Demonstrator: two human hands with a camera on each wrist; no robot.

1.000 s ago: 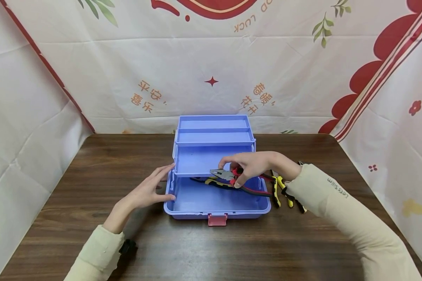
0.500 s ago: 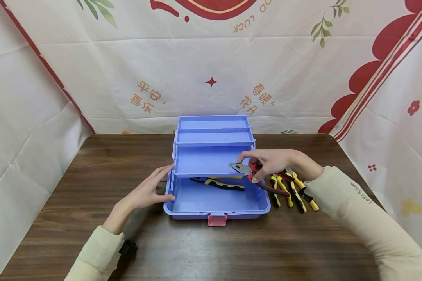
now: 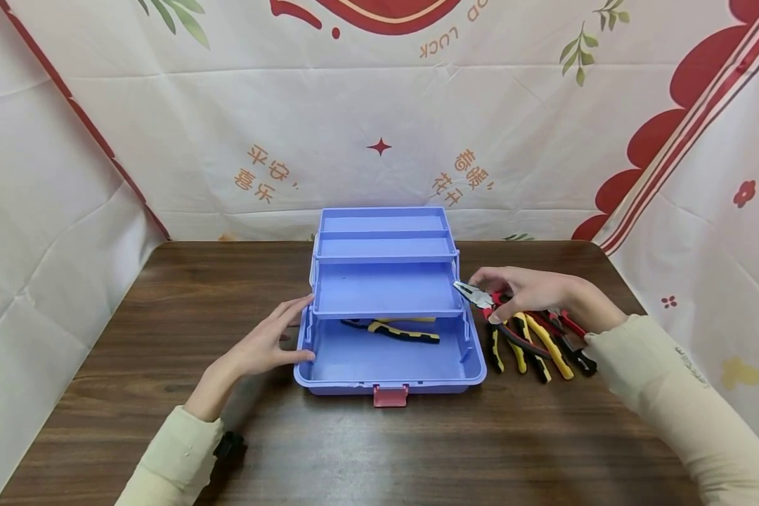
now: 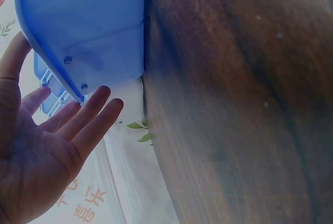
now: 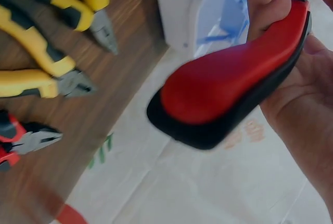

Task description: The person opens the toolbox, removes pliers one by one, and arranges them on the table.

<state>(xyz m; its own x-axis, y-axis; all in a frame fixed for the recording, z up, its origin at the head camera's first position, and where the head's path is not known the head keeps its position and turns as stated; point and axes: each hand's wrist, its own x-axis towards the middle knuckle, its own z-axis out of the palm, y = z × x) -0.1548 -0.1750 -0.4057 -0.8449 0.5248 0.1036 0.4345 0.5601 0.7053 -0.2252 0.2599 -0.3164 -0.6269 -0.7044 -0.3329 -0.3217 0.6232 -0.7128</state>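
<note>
A blue toolbox (image 3: 379, 367) stands open on the table, its trays raised at the back. My left hand (image 3: 262, 344) rests against its left side, fingers extended, thumb at the rim; the left wrist view shows the fingers (image 4: 96, 114) spread loosely by the side wall. With fingertips near the joint, my right hand (image 3: 534, 295) pinches combination pliers (image 3: 476, 295) with red and black handles, just right of the toolbox. Their grey nose points toward the trays. The right wrist view shows one red handle (image 5: 218, 81) up close. Yellow-and-black pliers (image 3: 407, 333) lie inside the toolbox, partly under the tray.
Right of the toolbox, several yellow-and-black pliers (image 3: 549, 346) lie side by side on the wooden table (image 3: 379, 450). Red-and-black pliers (image 5: 23, 143) lie beyond them. A pink latch (image 3: 390, 396) hangs at the toolbox front. A printed white cloth (image 3: 379, 105) hangs behind the table.
My right hand has carried the red-handled pliers rightward, from over the toolbox to beyond its right side, near the other pliers. My left hand has stayed at the toolbox.
</note>
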